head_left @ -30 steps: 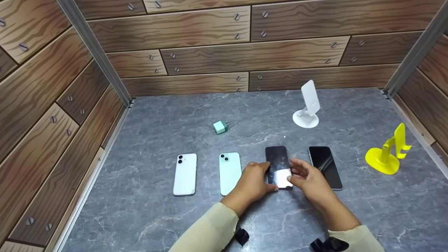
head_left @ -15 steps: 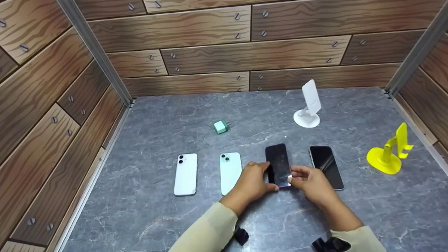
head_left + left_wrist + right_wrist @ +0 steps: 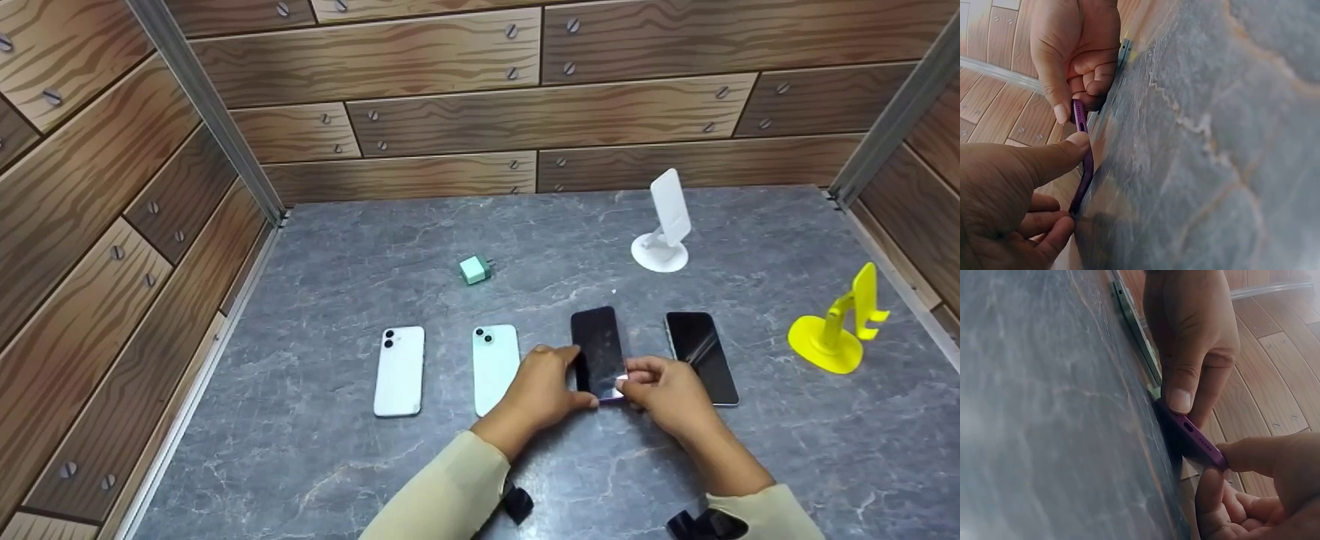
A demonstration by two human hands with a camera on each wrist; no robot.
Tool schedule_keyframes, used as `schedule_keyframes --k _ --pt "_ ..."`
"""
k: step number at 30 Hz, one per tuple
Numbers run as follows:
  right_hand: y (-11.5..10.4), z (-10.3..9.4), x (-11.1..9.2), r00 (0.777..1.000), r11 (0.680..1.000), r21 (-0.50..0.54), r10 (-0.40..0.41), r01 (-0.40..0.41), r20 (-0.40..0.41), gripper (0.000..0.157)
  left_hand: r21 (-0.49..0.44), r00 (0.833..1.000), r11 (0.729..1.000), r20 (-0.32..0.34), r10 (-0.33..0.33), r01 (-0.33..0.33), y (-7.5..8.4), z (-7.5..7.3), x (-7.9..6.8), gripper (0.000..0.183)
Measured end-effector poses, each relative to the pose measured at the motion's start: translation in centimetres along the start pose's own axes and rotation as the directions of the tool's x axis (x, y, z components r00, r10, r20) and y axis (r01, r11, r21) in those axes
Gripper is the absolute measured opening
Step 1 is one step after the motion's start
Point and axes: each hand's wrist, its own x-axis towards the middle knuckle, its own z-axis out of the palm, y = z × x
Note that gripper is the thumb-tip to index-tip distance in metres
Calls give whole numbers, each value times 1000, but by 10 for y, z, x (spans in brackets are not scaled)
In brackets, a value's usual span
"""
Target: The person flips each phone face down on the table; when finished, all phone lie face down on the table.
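Observation:
A dark-screened phone (image 3: 598, 349) with a purple frame lies screen up between the two hands. My left hand (image 3: 541, 386) grips its lower left part, thumb on the bottom edge and fingers along the left side. At the lower right corner, my right hand (image 3: 667, 394) pinches the phone, its thumb on the screen side. In the right wrist view, the purple bottom edge (image 3: 1203, 443) with its port is tilted, and the right fingers reach beneath the corner. The left wrist view shows both thumbs near the purple frame (image 3: 1087, 166); the phone's back is hidden.
Left of the hands lie a mint phone (image 3: 495, 364), partly covered by the left hand, and a white phone (image 3: 399, 371). Another black-screened phone (image 3: 703, 358) lies at right. Behind are a green charger (image 3: 474, 269) and a white stand (image 3: 670, 214); a yellow stand (image 3: 825, 346) stands far right.
My right fingers have closed in on the phone's right side and now pinch its lower corner. The phone has tilted slightly, and the bright screen reflection has shrunk. The left hand stays about where it was.

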Motion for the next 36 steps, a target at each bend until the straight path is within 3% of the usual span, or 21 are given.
schedule_keyframes --k 3,6,9,12,15,19,21,23,26,33,36 --pt "-2 2 -1 1000 1000 23 -1 1 -21 47 -16 1000 1000 5 3 -3 -1 -2 2 82" --pt "-6 4 -3 998 999 -21 -26 25 -65 42 -60 1000 998 2 -16 16 0 -8 4 79" --pt "-11 6 -7 988 990 -121 -84 68 -132 35 -113 999 993 -43 -25 21 3 -16 9 74" --pt "-15 10 -11 962 964 -226 -187 141 -199 29 -153 992 988 -123 -32 13 7 -25 14 70" --pt "-17 16 -16 910 910 -326 -341 257 -235 27 -156 980 988 -194 -46 15 12 -33 17 70" --pt "-17 22 -21 798 786 -458 -556 415 -231 29 -82 966 997 -257 -35 15 14 -38 19 69" --pt "-17 24 -22 750 734 -490 -625 470 -216 31 -49 958 999 -285 -22 8 14 -40 19 65" --pt "-17 25 -23 722 702 -501 -663 507 -198 32 -35 951 999 -307 -16 6 14 -40 19 60" --pt "-17 26 -23 711 686 -494 -681 535 -176 33 -46 942 999 -335 -20 4 14 -41 19 53" --pt "-15 30 -24 713 687 -466 -684 557 -155 33 -5 911 1000 -412 5 -7 14 -39 20 40" --pt "-14 34 -25 724 696 -443 -676 564 -140 35 -26 902 1000 -431 -18 8 15 -38 21 30"
